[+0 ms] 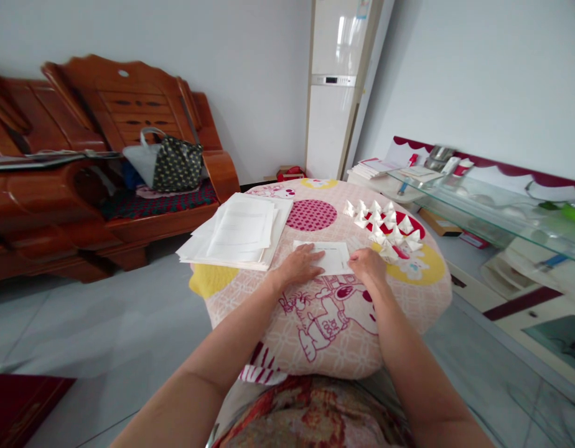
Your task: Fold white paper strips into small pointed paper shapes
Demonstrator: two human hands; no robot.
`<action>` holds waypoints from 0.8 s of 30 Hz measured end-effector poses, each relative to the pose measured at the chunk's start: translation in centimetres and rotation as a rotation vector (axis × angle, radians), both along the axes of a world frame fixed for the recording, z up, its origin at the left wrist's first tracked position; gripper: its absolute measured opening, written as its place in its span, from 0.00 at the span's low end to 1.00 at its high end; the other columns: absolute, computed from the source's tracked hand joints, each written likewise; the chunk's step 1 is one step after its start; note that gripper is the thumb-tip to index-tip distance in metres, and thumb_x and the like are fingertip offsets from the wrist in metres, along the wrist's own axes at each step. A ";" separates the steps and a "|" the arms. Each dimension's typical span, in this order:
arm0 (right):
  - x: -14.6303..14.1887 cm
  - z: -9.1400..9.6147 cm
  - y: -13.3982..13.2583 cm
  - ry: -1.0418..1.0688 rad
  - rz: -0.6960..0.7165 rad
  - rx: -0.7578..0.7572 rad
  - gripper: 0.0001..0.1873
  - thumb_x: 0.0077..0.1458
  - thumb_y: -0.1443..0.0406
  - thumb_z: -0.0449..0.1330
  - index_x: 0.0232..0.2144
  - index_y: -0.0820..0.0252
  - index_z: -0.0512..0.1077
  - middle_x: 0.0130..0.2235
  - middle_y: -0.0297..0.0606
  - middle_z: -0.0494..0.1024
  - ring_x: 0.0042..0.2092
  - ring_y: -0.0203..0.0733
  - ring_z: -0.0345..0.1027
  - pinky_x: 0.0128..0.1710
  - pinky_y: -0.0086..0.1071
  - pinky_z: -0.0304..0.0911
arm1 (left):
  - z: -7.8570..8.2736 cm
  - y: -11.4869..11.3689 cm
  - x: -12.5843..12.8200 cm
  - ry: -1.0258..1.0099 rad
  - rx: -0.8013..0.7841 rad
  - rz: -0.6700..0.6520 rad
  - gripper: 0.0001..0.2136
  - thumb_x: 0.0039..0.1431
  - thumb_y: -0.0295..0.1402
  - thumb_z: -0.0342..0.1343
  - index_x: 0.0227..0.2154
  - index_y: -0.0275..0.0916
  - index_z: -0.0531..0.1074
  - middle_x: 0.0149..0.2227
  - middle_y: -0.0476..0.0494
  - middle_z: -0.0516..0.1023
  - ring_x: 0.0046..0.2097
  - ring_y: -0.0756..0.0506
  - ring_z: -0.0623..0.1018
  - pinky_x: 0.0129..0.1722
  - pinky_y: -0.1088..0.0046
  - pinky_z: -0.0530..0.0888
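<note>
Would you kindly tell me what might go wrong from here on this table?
The right hand is near the folded papers, so a sideways sweep might knock them. The loose stack seems to jut past the left edge of the table, so sheets could slide off.

Smooth matt paper sheet [335,255] — soft cloth tablecloth [338,345] — glossy wooden bench [133,93].

At the near edge, the person is wearing a garment [315,417] that is showing a blotchy, perhaps floral print in rust red, brown and tan. The left forearm [217,361] and right forearm [399,336] are showing bare, narrowing toward the wrists.
</note>
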State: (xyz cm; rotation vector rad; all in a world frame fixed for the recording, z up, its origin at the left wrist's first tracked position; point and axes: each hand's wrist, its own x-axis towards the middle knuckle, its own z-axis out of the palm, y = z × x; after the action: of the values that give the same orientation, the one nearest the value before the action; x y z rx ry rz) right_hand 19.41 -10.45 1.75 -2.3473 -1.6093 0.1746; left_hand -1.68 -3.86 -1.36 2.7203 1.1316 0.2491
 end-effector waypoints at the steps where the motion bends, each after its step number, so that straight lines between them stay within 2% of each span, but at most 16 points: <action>1: -0.3 0.3 -0.1 -0.045 -0.031 0.040 0.11 0.58 0.67 0.61 0.37 0.60 0.85 0.41 0.50 0.85 0.44 0.50 0.79 0.39 0.33 0.65 | 0.1 -0.2 0.1 0.006 -0.014 0.003 0.28 0.66 0.45 0.58 0.66 0.42 0.68 0.70 0.36 0.63 0.71 0.36 0.63 0.70 0.59 0.60; 3: -1.3 0.7 -0.1 -0.093 -0.043 0.161 0.12 0.61 0.67 0.59 0.37 0.60 0.84 0.39 0.50 0.85 0.42 0.48 0.78 0.38 0.32 0.63 | 0.3 -0.4 0.1 0.017 -0.036 0.006 0.29 0.65 0.46 0.58 0.67 0.43 0.66 0.71 0.37 0.61 0.71 0.35 0.62 0.71 0.59 0.59; 5: -2.5 0.7 0.0 -0.042 0.075 0.239 0.12 0.62 0.66 0.58 0.37 0.59 0.83 0.39 0.46 0.85 0.41 0.45 0.77 0.38 0.30 0.62 | 0.3 -0.4 0.1 0.016 -0.044 0.009 0.30 0.64 0.47 0.59 0.67 0.42 0.66 0.71 0.36 0.61 0.71 0.35 0.61 0.71 0.60 0.58; 8: -3.9 0.2 0.3 0.111 0.287 0.182 0.10 0.59 0.67 0.60 0.35 0.59 0.83 0.36 0.42 0.85 0.37 0.42 0.76 0.36 0.28 0.61 | 0.3 -0.3 0.0 0.009 -0.040 -0.001 0.30 0.64 0.46 0.59 0.67 0.42 0.66 0.71 0.36 0.61 0.71 0.35 0.62 0.71 0.60 0.59; 10: -4.2 -0.3 0.5 0.161 0.335 0.080 0.10 0.56 0.70 0.60 0.30 0.60 0.83 0.31 0.40 0.83 0.34 0.40 0.74 0.33 0.28 0.59 | 0.2 -0.2 0.0 0.008 -0.039 -0.006 0.30 0.64 0.46 0.59 0.67 0.43 0.66 0.71 0.37 0.61 0.72 0.35 0.61 0.70 0.59 0.59; 13: -3.6 -0.9 0.6 0.269 0.294 -0.033 0.09 0.51 0.73 0.61 0.27 0.62 0.81 0.24 0.37 0.79 0.29 0.38 0.71 0.29 0.27 0.58 | 0.1 -0.2 0.1 0.022 -0.059 0.004 0.31 0.64 0.47 0.58 0.67 0.42 0.65 0.72 0.37 0.60 0.73 0.35 0.59 0.71 0.59 0.57; 17: -3.0 -0.9 0.3 0.364 0.285 -0.086 0.06 0.48 0.72 0.63 0.25 0.63 0.81 0.21 0.34 0.76 0.25 0.35 0.68 0.26 0.26 0.56 | 0.4 -0.2 0.2 0.051 -0.099 0.020 0.33 0.63 0.48 0.59 0.68 0.42 0.64 0.73 0.36 0.58 0.74 0.36 0.56 0.71 0.60 0.55; 24: -4.2 -0.3 0.0 0.330 0.256 -0.133 0.05 0.46 0.74 0.64 0.22 0.62 0.78 0.18 0.32 0.74 0.22 0.33 0.66 0.24 0.27 0.54 | 0.8 -0.5 0.2 0.056 -0.114 0.021 0.32 0.64 0.46 0.58 0.69 0.42 0.63 0.73 0.37 0.56 0.74 0.37 0.56 0.72 0.62 0.54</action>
State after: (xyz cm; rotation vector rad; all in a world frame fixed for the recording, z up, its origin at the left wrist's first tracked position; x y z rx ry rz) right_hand 15.17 -10.48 1.42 -2.0556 -1.7624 0.7041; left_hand -1.49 -4.39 -0.58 2.6319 1.1532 0.1084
